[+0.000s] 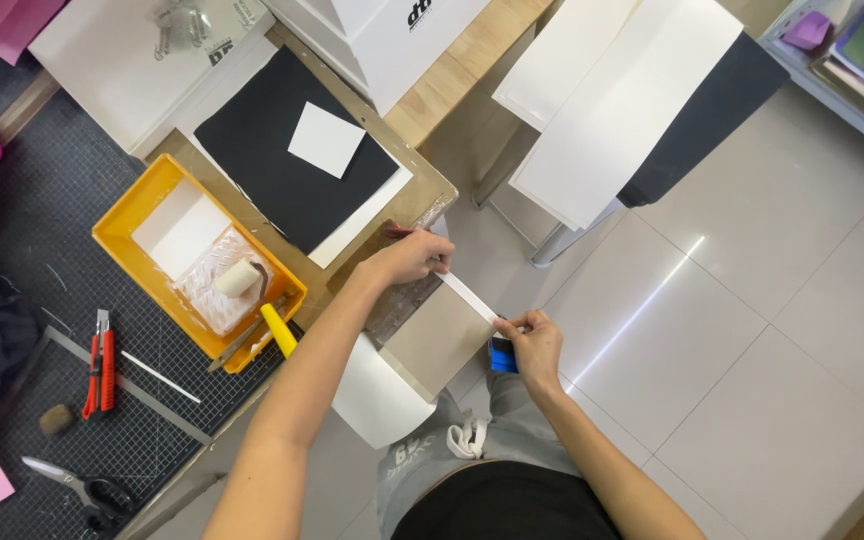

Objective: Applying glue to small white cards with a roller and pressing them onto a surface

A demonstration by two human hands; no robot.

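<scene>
White strip [469,297] spans between both hands, stretched taut on a diagonal over the near right corner of a grey board [439,338]. The board overhangs the surface [422,195] edge, above the tiled floor [752,330].

Left hand [414,256]: fingers closed on the far end of the strip, pinching it at the board's far edge; a thin red tool shows just left of the knuckles, whether it is held I cannot tell. Forearm runs from the near left, diagonally up over the surface edge, wrist roughly straight.

Right hand [532,340]: thumb and fingertips pinched on the near end of the strip, off the board's right edge, over the floor. A blue object [501,355] sits just beneath this hand; what it is cannot be made out. Forearm comes in from the near right, elbow out of view.

A white sheet [377,395] curls down from under the board on the near side. Left of the board: yellow tray [117,225] with a roller [240,278], its yellow handle pointing toward the left forearm. Far of the hands: black sheet [272,150] with a white square [326,139] on it.

Far left on the cutting mat [32,230]: red cutter [100,365], metal ruler, scissors [77,485].

Open room: floor to the right of the hands is bare tile; a chair with white boards [622,100] stands well apart, far right.
</scene>
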